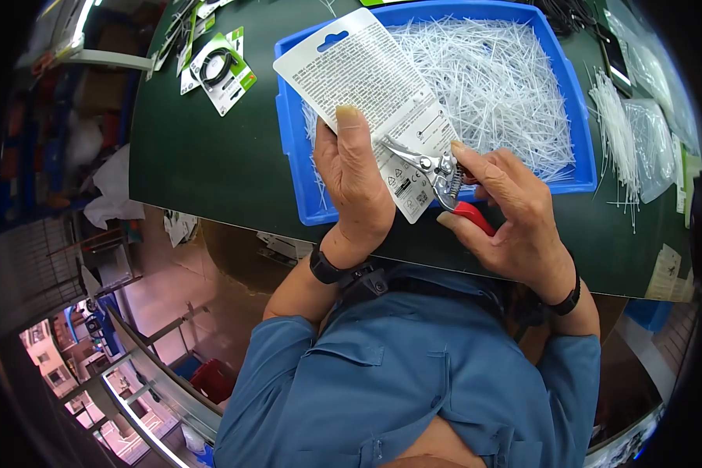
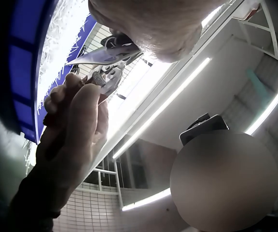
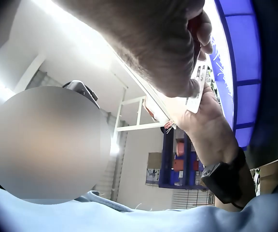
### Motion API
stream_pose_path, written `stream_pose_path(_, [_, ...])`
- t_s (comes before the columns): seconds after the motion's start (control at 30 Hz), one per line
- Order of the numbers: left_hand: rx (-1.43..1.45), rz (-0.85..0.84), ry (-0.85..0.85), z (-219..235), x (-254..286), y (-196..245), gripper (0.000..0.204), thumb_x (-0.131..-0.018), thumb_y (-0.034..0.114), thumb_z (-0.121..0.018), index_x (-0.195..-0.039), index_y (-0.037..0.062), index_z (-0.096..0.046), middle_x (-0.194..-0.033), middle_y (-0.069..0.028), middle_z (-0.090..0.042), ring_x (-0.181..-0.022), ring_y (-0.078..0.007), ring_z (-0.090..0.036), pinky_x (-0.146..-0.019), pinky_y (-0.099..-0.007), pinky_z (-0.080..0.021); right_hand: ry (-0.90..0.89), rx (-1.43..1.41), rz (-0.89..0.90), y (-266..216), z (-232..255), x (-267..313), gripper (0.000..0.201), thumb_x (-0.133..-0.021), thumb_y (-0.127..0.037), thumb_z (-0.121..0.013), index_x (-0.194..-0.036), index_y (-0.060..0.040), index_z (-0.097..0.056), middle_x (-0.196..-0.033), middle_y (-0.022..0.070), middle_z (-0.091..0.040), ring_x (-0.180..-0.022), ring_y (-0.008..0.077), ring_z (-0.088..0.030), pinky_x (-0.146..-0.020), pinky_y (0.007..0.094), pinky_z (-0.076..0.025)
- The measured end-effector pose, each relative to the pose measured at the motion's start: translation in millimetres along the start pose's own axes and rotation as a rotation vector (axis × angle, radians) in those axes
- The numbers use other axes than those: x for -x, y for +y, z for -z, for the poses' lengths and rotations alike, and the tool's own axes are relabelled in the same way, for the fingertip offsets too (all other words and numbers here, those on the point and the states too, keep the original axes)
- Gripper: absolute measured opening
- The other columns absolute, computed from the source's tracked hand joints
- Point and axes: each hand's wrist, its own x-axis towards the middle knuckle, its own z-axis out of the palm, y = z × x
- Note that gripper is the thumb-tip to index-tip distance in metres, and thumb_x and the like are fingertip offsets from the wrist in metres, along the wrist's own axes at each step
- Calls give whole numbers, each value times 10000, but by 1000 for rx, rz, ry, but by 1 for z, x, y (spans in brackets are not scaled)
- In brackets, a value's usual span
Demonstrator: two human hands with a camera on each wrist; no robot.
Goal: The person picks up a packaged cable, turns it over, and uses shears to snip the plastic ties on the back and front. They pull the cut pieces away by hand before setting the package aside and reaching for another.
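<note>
**Snips at the lower edge of the card**

The left hand (image 1: 356,183) holds a white printed card (image 1: 374,93) up over the blue tray (image 1: 292,148), and the right hand (image 1: 507,210) brings the snips (image 1: 437,175) with red handles to the lower right part of the card. To do this step well, I judge the card should be kept steady and flat, and the blades should meet the card exactly at the wanted place before the handles are pressed. The thumb of the left hand should stay away from the blade line.

The fingers of the left hand are curled around the card from behind, and the thumb (image 1: 348,117) presses flat on its printed face. The right hand has its fingers wrapped around the handles, with the forefinger stretched along the top. The blades stand slightly apart, and their tips lie on the card.

The tray is full of thin white ties (image 1: 491,78) and stands on the dark green counter (image 1: 203,164). More ties (image 1: 616,125) lie beside the tray on the right.
</note>
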Motion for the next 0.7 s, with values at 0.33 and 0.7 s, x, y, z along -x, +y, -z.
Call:
stream_pose_path(0.33, [-52, 20, 4, 2, 5, -5, 457, -1124, 343, -492, -1373, -40, -494, -1221, -119, -642, -1045, -117, -606, -921, -271, -491, 28, 97, 45, 3, -8, -3, 757, -714, -6, -864, -1428, -59, -620, -963, 117, -655, -770, 227, -619, -657, 318, -525])
stream_pose_path(0.7, [-46, 47, -18, 2, 5, -4, 460, -1124, 330, -498, -1392, -43, -493, -1231, -108, -642, -1071, -118, -591, -945, -293, -484, 59, 132, 41, 8, -15, 6, 761, -711, 4, -862, -1429, -58, -616, -933, 96, -648, -699, 206, -605, -610, 315, -510])
